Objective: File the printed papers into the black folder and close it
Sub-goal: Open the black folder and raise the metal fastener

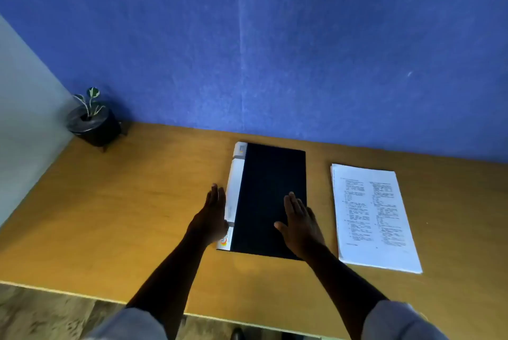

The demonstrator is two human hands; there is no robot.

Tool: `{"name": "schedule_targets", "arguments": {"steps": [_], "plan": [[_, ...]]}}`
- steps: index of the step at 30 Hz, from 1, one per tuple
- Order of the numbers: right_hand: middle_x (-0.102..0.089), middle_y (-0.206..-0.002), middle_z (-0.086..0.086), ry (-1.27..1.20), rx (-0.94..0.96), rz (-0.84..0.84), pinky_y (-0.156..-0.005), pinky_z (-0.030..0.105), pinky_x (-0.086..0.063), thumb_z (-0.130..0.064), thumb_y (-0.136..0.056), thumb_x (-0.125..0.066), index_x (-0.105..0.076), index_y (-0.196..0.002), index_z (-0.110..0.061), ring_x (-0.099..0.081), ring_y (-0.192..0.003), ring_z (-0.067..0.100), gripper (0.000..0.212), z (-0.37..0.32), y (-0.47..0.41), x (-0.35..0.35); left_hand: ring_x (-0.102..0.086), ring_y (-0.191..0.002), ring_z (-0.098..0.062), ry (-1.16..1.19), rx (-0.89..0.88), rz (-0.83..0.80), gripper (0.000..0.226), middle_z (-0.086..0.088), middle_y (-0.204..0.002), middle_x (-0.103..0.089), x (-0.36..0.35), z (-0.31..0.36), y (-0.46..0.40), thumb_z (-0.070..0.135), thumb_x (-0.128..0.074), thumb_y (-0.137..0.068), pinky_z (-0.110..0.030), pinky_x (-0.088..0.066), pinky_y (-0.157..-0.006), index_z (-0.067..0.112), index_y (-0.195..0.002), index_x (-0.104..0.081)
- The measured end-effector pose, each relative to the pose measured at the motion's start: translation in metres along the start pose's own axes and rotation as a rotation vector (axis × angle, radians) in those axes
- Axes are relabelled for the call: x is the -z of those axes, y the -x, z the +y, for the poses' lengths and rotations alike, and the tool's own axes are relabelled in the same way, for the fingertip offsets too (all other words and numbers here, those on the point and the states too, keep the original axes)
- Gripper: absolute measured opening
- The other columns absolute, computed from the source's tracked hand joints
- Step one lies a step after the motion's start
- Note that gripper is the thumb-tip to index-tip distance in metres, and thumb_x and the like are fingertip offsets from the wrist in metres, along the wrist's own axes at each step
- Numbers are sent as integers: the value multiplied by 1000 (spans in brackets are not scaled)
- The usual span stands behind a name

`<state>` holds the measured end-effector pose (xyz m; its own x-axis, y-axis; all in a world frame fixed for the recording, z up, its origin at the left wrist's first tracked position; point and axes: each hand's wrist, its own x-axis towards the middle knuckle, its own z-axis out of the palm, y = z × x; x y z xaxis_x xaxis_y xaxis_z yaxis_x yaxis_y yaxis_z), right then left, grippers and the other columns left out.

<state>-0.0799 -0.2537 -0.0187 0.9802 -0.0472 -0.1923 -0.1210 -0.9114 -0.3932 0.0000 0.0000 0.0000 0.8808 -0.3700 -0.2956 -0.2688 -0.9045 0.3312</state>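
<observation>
The black folder (270, 188) lies closed and flat on the wooden desk (137, 216), its white spine along the left side. My left hand (211, 218) is against the spine's lower part, fingers straight and together. My right hand (299, 224) rests palm down on the folder's lower right cover, fingers spread. A stack of printed papers (373, 218) lies to the right of the folder, apart from it and from both hands.
A small potted plant (92, 120) in a black pot stands at the desk's back left corner. A blue wall runs behind the desk. The desk's front edge is near my arms, with floor below.
</observation>
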Motion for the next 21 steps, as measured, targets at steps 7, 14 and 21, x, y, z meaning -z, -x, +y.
{"name": "schedule_targets", "arguments": {"steps": [7,14,21], "plan": [[-4,-169,8,52,-32,-71,-126,41,-14,-45,-99,-52,-6,-160,-14,-7,-156,29,82,8,14,-15,9,-152,-27,-14,-53,-102,111,-8,-162,26,-19,-5,10,44,-68,-89,-38,-35,-115,14,-156,16],[-3,-169,10,77,-21,-109,-125,41,-14,-44,-100,-51,-10,-160,-12,-5,-156,31,79,15,20,-12,22,-149,-26,-1,-83,-175,139,-4,-157,38,-33,0,14,52,-82,-71,-47,-25,-120,28,-150,30],[0,-170,7,-1,-53,-163,-123,41,-22,-44,-98,-55,-13,-159,-14,-4,-156,31,80,23,21,-11,23,-148,-34,-124,-126,-95,146,-6,-158,39,-49,9,14,54,-84,-65,-49,-17,-121,29,-148,34]]}}
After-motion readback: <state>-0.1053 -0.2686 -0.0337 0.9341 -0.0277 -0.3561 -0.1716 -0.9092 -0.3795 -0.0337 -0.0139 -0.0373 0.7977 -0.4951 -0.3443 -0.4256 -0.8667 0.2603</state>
